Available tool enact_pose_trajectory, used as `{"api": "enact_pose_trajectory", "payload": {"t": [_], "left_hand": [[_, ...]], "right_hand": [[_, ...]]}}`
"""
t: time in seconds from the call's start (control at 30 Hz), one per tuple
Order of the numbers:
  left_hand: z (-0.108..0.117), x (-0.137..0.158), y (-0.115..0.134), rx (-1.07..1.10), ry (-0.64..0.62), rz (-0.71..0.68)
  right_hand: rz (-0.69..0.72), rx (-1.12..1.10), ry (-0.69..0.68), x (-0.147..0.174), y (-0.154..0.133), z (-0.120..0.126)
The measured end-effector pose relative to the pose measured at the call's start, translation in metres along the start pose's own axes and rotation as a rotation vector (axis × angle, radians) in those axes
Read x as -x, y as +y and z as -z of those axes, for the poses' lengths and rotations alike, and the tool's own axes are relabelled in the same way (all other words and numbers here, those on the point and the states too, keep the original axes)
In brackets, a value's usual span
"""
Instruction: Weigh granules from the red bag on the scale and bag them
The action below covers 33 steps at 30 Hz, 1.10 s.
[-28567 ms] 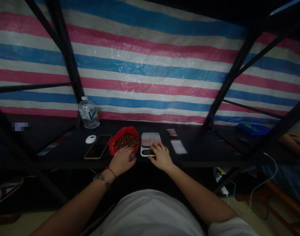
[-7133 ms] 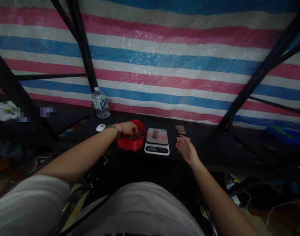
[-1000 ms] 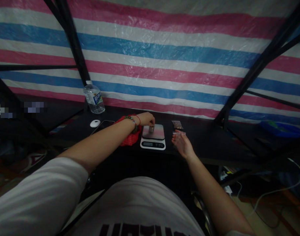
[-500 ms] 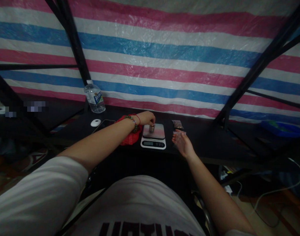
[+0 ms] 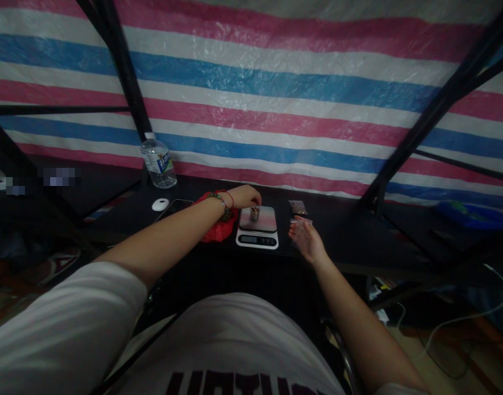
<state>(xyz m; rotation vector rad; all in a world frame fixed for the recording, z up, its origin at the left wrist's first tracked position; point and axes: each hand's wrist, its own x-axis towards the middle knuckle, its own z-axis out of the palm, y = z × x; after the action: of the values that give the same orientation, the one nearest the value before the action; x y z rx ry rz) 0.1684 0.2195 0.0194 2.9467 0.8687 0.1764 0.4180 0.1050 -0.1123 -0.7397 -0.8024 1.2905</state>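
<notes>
A white kitchen scale (image 5: 257, 240) with a small lit display lies on the black table. On its platform stands a small metallic cup (image 5: 255, 215) with brownish contents at its rim. My left hand (image 5: 247, 196) is just above the cup, its fingers bent down and pressed together; anything between them is too small to make out. Right of the scale, my right hand (image 5: 307, 238) is palm up, with its fingers curled round a small clear plastic bag (image 5: 301, 224). Beyond that hand lies another small clear packet (image 5: 297, 207) with brownish contents.
A red plastic bag (image 5: 218, 230) lies under my left forearm. Farther left are a phone (image 5: 178, 206), a white rounded object (image 5: 160, 204) and a clear bottle (image 5: 158, 162). Black metal posts and a striped sheet (image 5: 276, 120) stand behind. A blue tray (image 5: 474, 216) is at right.
My left hand has lifted slightly off the cup, so more of the cup's rim and contents shows. My right hand keeps its place with the clear bag.
</notes>
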Motion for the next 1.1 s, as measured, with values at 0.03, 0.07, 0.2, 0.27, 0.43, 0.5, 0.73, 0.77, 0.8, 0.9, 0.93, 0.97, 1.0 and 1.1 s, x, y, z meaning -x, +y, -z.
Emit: {"api": "enact_pose_trajectory", "payload": {"t": [0.03, 0.07, 0.2, 0.27, 0.43, 0.5, 0.73, 0.77, 0.8, 0.9, 0.93, 0.97, 1.0, 1.1], "left_hand": [[0.0004, 0.0001, 0.0003, 0.004, -0.005, 0.004], [0.0006, 0.0002, 0.0006, 0.008, -0.007, 0.006], [0.0005, -0.0006, 0.0004, 0.020, -0.002, -0.004], [-0.0003, -0.0014, -0.0008, 0.015, 0.008, -0.013], [-0.0026, -0.0031, -0.0047, -0.024, 0.039, -0.020], [-0.0033, -0.0032, -0.0052, -0.021, 0.041, -0.010], [-0.0063, -0.0023, -0.0035, 0.044, 0.007, -0.018], [-0.0062, -0.0020, -0.0034, 0.044, 0.007, -0.022], [-0.0060, -0.0016, -0.0035, 0.041, 0.013, -0.023], [-0.0045, -0.0001, -0.0038, 0.026, 0.037, -0.018], [-0.0040, 0.0004, -0.0040, 0.024, 0.040, -0.017], [-0.0038, 0.0009, -0.0042, 0.026, 0.040, -0.017], [-0.0038, 0.0012, -0.0044, 0.030, 0.040, -0.018], [-0.0051, 0.0008, -0.0052, 0.055, 0.047, -0.018]], "right_hand": [[-0.002, -0.001, -0.001, -0.0002, 0.0001, 0.0003], [-0.002, 0.000, -0.003, -0.0004, 0.0001, 0.0005], [0.007, 0.027, -0.003, -0.0007, 0.0001, 0.0011], [0.009, 0.027, 0.003, -0.0005, 0.0000, 0.0009], [-0.001, 0.009, 0.004, 0.0005, -0.0009, -0.0004], [-0.004, 0.010, 0.009, 0.0006, -0.0010, -0.0004], [0.004, 0.027, 0.007, -0.0006, 0.0001, 0.0007], [0.006, 0.027, 0.005, -0.0006, 0.0002, 0.0006], [0.006, 0.025, 0.004, -0.0007, 0.0002, 0.0005], [0.002, 0.010, 0.006, -0.0003, 0.0000, 0.0001], [-0.001, 0.006, 0.007, -0.0002, -0.0002, -0.0001], [-0.003, 0.003, 0.008, 0.0000, -0.0004, -0.0002], [-0.003, 0.002, 0.009, 0.0002, -0.0006, -0.0004], [-0.004, 0.003, 0.004, 0.0006, -0.0013, -0.0011]]}}
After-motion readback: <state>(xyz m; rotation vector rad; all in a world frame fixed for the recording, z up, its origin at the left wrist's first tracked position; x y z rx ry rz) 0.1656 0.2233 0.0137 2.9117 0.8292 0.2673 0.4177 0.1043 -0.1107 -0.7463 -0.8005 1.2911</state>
